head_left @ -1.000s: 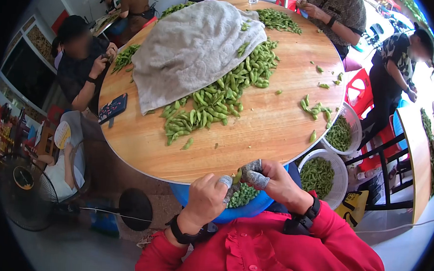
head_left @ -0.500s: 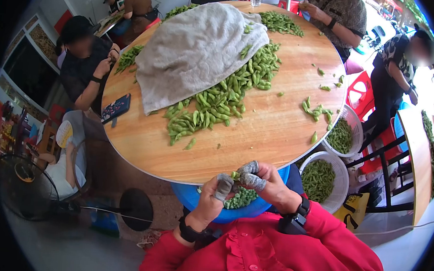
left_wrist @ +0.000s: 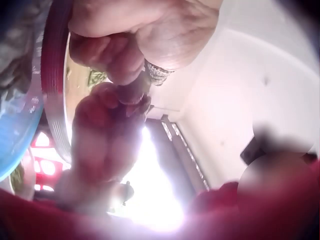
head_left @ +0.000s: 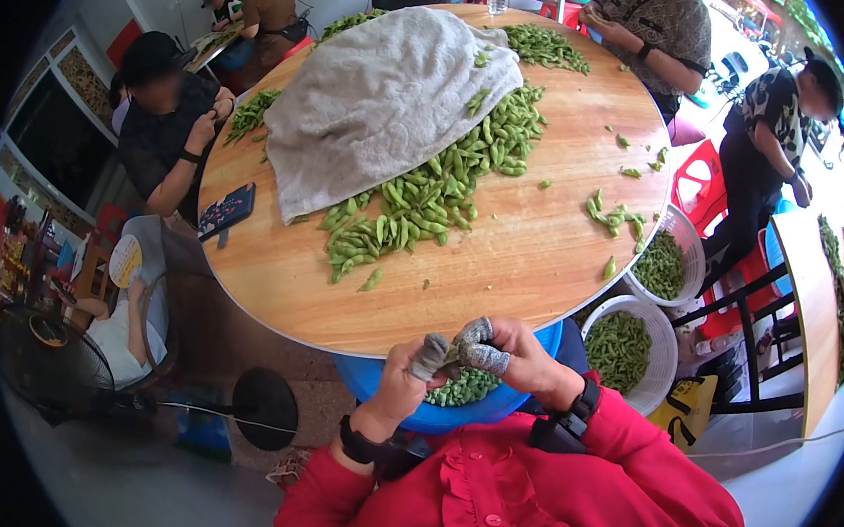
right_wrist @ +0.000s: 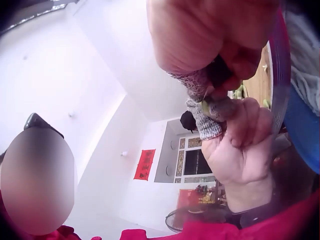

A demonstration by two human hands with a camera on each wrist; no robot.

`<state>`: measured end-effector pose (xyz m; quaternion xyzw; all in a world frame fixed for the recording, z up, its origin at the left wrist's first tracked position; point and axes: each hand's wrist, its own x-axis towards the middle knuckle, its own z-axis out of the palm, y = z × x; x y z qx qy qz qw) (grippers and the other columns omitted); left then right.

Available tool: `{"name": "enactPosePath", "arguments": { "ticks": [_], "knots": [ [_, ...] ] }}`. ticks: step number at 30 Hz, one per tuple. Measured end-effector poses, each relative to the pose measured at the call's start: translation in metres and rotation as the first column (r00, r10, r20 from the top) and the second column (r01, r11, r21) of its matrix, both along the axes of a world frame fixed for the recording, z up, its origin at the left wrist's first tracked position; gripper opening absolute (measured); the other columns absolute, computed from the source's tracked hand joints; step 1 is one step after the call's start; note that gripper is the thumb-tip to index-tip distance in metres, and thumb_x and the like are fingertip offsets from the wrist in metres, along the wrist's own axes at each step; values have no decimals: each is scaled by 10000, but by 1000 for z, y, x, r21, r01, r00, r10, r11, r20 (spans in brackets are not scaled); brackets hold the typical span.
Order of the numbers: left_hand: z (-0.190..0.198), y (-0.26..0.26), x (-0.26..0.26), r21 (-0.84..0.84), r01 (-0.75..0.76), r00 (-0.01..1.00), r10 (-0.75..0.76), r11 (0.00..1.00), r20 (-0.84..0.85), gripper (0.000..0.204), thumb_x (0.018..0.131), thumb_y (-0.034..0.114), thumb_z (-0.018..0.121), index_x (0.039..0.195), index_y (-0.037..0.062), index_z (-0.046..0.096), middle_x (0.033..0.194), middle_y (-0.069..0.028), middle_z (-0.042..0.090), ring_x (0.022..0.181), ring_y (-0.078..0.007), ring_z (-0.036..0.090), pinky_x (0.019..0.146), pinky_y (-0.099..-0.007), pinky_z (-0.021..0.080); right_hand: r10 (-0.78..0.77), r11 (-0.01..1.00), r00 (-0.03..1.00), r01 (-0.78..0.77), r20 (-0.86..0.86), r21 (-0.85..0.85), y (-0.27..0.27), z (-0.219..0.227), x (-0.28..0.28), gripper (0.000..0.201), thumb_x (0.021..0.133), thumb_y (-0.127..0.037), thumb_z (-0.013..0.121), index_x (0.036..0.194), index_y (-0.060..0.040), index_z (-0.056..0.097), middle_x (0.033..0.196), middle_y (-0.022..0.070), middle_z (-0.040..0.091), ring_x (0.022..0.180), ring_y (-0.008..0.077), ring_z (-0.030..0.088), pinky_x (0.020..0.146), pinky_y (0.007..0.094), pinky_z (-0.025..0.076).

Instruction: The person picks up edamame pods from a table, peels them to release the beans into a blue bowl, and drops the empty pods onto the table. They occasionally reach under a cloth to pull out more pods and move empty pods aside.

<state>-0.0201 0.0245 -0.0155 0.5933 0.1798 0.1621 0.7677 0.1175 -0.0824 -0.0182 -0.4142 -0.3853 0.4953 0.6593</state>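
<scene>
In the head view both hands meet at the near edge of the round table, over a blue basin (head_left: 432,418) holding shelled green beans (head_left: 465,389). My left hand (head_left: 403,379) and right hand (head_left: 526,363) wear grey knitted covers on the thumb and a finger. Between their fingertips they pinch a green edamame pod (right_wrist: 205,106), mostly hidden by the fingers. The right wrist view has the two thumbs close together at the pod. On the table, a heap of whole edamame pods (head_left: 416,210) sticks out from under a grey towel (head_left: 374,106).
White baskets of pods (head_left: 662,375) stand on the right, below the wooden table (head_left: 530,241). Loose pods (head_left: 618,218) lie near its right edge, and a dark patterned phone case (head_left: 225,209) at its left. A fan (head_left: 49,357) stands at lower left. Other people sit or stand around.
My left hand has turned and its covered thumb now lies at the pod. The pod, standing up between the fingers earlier, is now more covered by them. The head view shifted slightly.
</scene>
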Motion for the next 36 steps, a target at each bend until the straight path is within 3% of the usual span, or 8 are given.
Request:
{"name": "enactPosePath", "arguments": {
  "ticks": [2, 15, 18, 20, 22, 27, 30, 36],
  "knots": [
    [-5, 6, -1, -324, 113, 991, -83, 939, 105, 173, 844, 196, 519, 818, 27, 546, 670, -44, 570, 510, -74, 473, 450, -194, 354, 64, 998, 993, -63, -96, 13, 0, 0, 1, 118, 825, -112, 544, 865, -1, 548, 786, -25, 550, 739, 54, 472, 660, 205, 395],
    [-12, 1, -1, 102, 36, 996, -28, 994, -83, 233, 757, 16, 481, 987, -2, 511, 822, -30, 553, 665, -83, 496, 572, -222, 414, -106, 987, 799, 157, 592, -35, 1, 25, -1, 110, 726, -5, 543, 831, 12, 568, 741, 150, 582, 672, 224, 564, 621, 301, 440],
    [-1, 2, 0, 428, 109, 990, -57, 897, -133, 288, 751, 15, 521, 1038, 8, 496, 855, -33, 552, 667, -79, 476, 575, -222, 411, -263, 950, 630, 301, 730, 83, -6, 20, 14, 134, 713, -18, 558, 844, 6, 571, 744, 162, 576, 676, 300, 566, 602, 344, 448],
    [22, -3, -3, 526, 168, 979, -81, 834, -185, 282, 774, 0, 527, 1053, 28, 493, 835, -1, 539, 648, -49, 436, 560, -182, 390, -187, 871, 219, 488, 958, 58, -19, 38, 41, 165, 699, -39, 579, 860, -4, 575, 728, 159, 566, 665, 335, 549, 585, 372, 449],
    [31, 0, -6, 621, 162, 975, -29, 767, -218, 269, 764, -11, 548, 1029, 13, 505, 836, -10, 552, 662, -53, 459, 592, -189, 408, -225, 834, 174, 543, 959, 98, -33, 75, 54, 182, 698, -72, 599, 870, -15, 583, 706, 146, 558, 641, 341, 537, 577, 374, 446],
    [21, 9, -9, 513, 30, 990, 44, 858, -131, 141, 784, -17, 542, 925, -26, 537, 825, -27, 574, 759, -68, 528, 692, -195, 435, -389, 921, 322, 139, 863, 364, -70, 174, 25, 151, 648, -84, 641, 797, -65, 618, 686, 41, 565, 586, 197, 555, 486, 314, 435],
    [25, 18, -10, 545, -22, 988, 102, 838, -118, 132, 783, -17, 546, 915, -26, 540, 818, -27, 573, 752, -69, 525, 693, -200, 437, -588, 781, 98, -188, 803, 595, -79, 202, 16, 182, 617, -134, 646, 787, -96, 589, 679, 29, 577, 486, 137, 497, 404, 249, 335],
    [27, 73, -12, 659, -168, 937, 327, 733, -124, 80, 800, 3, 529, 868, -21, 564, 755, 2, 559, 699, -62, 502, 645, -195, 424, -381, 924, 195, 59, 904, 377, -92, 258, 0, 291, 488, -168, 648, 769, -102, 612, 667, 25, 494, 503, 130, 404, 436, 243, 321]
  ]
}}
